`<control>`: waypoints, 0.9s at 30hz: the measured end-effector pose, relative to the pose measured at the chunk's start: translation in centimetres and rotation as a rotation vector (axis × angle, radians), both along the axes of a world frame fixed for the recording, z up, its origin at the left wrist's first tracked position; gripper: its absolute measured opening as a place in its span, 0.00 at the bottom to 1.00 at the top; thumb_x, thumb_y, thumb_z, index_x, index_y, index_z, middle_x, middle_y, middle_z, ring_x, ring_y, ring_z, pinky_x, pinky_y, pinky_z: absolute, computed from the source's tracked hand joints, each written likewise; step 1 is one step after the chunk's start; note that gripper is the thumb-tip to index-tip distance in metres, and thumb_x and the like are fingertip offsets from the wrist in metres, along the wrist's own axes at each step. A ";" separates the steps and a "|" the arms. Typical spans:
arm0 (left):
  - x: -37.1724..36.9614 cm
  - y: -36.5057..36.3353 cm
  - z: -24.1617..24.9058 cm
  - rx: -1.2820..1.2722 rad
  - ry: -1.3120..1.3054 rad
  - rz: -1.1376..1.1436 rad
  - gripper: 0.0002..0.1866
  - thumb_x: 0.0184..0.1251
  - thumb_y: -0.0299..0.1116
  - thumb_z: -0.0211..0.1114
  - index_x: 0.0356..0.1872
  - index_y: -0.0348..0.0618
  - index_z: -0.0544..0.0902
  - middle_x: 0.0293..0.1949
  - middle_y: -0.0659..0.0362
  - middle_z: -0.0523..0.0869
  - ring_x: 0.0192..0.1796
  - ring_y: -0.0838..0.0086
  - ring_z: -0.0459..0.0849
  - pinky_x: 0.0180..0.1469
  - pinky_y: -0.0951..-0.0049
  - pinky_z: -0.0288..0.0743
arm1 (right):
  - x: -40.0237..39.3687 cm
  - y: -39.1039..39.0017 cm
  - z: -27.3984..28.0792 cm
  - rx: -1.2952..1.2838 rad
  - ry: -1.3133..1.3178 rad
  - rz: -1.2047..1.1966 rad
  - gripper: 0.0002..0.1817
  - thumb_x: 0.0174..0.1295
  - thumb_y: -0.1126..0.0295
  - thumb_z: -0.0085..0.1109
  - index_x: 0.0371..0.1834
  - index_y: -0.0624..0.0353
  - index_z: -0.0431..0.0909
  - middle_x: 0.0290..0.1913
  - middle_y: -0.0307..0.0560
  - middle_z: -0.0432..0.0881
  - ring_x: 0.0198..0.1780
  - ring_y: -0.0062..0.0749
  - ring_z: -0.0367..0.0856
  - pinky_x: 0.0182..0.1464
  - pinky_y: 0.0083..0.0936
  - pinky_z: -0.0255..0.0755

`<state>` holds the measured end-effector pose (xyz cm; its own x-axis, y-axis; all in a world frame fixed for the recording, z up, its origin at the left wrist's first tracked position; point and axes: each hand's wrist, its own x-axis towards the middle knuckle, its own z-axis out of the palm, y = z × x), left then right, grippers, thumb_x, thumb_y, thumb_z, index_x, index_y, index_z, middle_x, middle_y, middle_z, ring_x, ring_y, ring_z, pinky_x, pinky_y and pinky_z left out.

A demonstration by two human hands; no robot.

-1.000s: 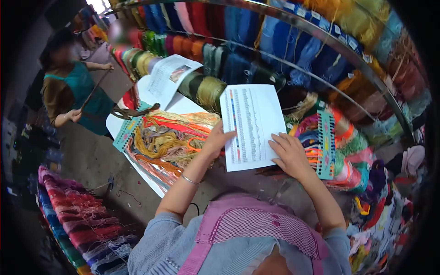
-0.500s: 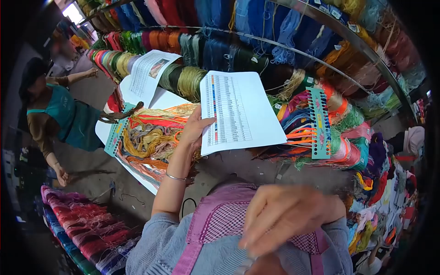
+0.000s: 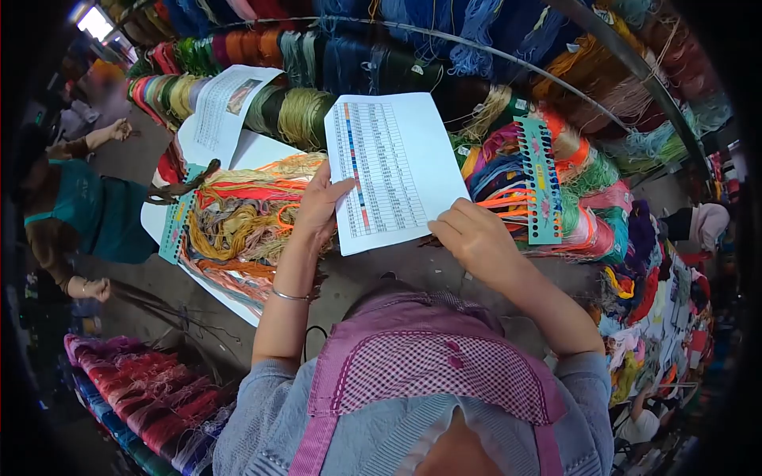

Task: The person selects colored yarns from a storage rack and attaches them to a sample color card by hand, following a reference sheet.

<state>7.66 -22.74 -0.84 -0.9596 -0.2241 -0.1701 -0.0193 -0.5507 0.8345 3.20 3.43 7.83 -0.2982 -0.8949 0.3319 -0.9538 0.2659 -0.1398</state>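
Note:
A white printed sheet (image 3: pixel 436 151) with a table and a column of coloured cells is held up in front of me. My left hand (image 3: pixel 321 205) grips its left edge, thumb on the front. At the lower right corner, my right hand (image 3: pixel 475 242) pinches the paper with curled fingers. Behind the sheet to the left lie bundled thread skeins (image 3: pixel 230 230) in gold, orange and red, attached to a green punched card (image 3: pixel 176 226). Another green punched card (image 3: pixel 540 182), with orange and blue threads through its holes, is to the right.
Racks of coloured thread hanks (image 3: pixel 345 71) curve across the back, with a metal rail (image 3: pixel 444 36) in front. A second printed page (image 3: pixel 226 107) lies at left. A co-worker in a teal apron (image 3: pixel 99 202) stands left, near red hanks (image 3: pixel 151 381).
My right hand has moved from a blur before my chest up to the sheet's lower right corner and taken hold of it. The view has shifted slightly.

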 end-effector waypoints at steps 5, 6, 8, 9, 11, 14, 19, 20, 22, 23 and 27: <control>-0.4 0.3 0.4 0.032 -0.168 0.057 0.16 0.76 0.34 0.51 0.57 0.35 0.71 0.47 0.54 0.82 0.45 0.74 0.84 0.47 0.71 0.80 | -0.8 0.2 -1.4 -0.052 -0.090 -0.030 0.08 0.46 0.75 0.64 0.31 0.60 0.79 0.30 0.43 0.77 0.35 0.37 0.77 0.36 0.31 0.74; -0.4 0.2 0.4 0.045 -0.212 0.059 0.17 0.76 0.37 0.50 0.58 0.36 0.71 0.48 0.56 0.82 0.47 0.74 0.82 0.49 0.69 0.79 | -0.9 0.1 -1.4 -0.073 -0.122 -0.035 0.07 0.47 0.74 0.66 0.29 0.60 0.79 0.29 0.44 0.77 0.34 0.38 0.77 0.36 0.31 0.74; -0.5 0.0 -0.2 0.064 -0.201 0.066 0.18 0.77 0.39 0.50 0.58 0.36 0.71 0.49 0.56 0.81 0.49 0.73 0.82 0.51 0.68 0.78 | -0.9 0.0 -1.2 -0.095 -0.154 -0.043 0.06 0.49 0.73 0.67 0.28 0.60 0.79 0.28 0.45 0.77 0.33 0.39 0.77 0.35 0.32 0.73; -0.6 0.0 -0.5 0.086 -0.192 0.073 0.19 0.77 0.41 0.49 0.58 0.37 0.71 0.50 0.55 0.81 0.50 0.72 0.81 0.53 0.66 0.77 | -1.0 -0.1 -0.9 -0.076 -0.176 -0.057 0.07 0.50 0.71 0.67 0.28 0.60 0.79 0.27 0.45 0.77 0.32 0.39 0.77 0.35 0.33 0.73; -0.6 0.3 -0.4 0.098 -0.192 0.088 0.19 0.77 0.41 0.49 0.58 0.37 0.71 0.51 0.55 0.80 0.50 0.71 0.81 0.54 0.65 0.76 | -0.9 -0.1 -0.7 -0.054 -0.198 -0.072 0.07 0.51 0.70 0.67 0.27 0.60 0.79 0.26 0.45 0.76 0.32 0.39 0.77 0.35 0.33 0.73; -0.8 0.0 -0.8 0.118 -0.185 0.111 0.20 0.77 0.41 0.48 0.58 0.37 0.71 0.52 0.53 0.80 0.52 0.69 0.80 0.56 0.65 0.76 | -1.4 0.0 -0.6 -0.008 -0.310 -0.085 0.09 0.51 0.68 0.68 0.27 0.60 0.79 0.27 0.46 0.78 0.32 0.40 0.78 0.35 0.33 0.72; -1.1 0.0 -0.6 0.176 -0.129 0.093 0.24 0.79 0.46 0.44 0.61 0.35 0.70 0.54 0.51 0.80 0.53 0.68 0.81 0.56 0.64 0.76 | -2.9 0.3 2.3 -0.023 -0.421 -0.101 0.07 0.51 0.68 0.67 0.27 0.59 0.80 0.29 0.47 0.81 0.33 0.43 0.80 0.36 0.35 0.73; -1.3 -0.1 -0.9 0.157 -0.146 0.115 0.23 0.78 0.45 0.45 0.61 0.36 0.70 0.53 0.51 0.80 0.52 0.68 0.81 0.56 0.65 0.76 | -3.4 0.4 3.4 -0.042 -0.425 -0.175 0.06 0.52 0.69 0.67 0.27 0.58 0.81 0.28 0.46 0.81 0.33 0.43 0.80 0.36 0.35 0.73; -1.8 -0.5 -0.6 0.167 -0.074 0.108 0.22 0.77 0.43 0.46 0.61 0.36 0.70 0.54 0.52 0.80 0.51 0.68 0.82 0.55 0.67 0.76 | -4.7 0.1 5.6 -0.232 -0.175 -0.204 0.06 0.52 0.70 0.66 0.26 0.59 0.79 0.29 0.46 0.81 0.32 0.43 0.79 0.34 0.36 0.72; -2.0 -0.8 -0.3 0.200 0.042 0.075 0.22 0.74 0.39 0.49 0.62 0.35 0.69 0.54 0.52 0.80 0.52 0.69 0.81 0.56 0.70 0.75 | -5.7 -0.1 6.5 -0.363 -0.032 -0.192 0.06 0.53 0.71 0.65 0.28 0.59 0.78 0.30 0.45 0.80 0.33 0.41 0.79 0.35 0.34 0.71; -4.0 -1.7 1.8 -0.342 0.078 0.137 0.29 0.60 0.26 0.59 0.65 0.38 0.67 0.52 0.55 0.80 0.53 0.73 0.78 0.57 0.74 0.70 | -7.0 -1.3 13.2 -0.403 0.391 -0.192 0.05 0.53 0.76 0.62 0.33 0.57 0.77 0.31 0.42 0.80 0.37 0.37 0.78 0.41 0.32 0.66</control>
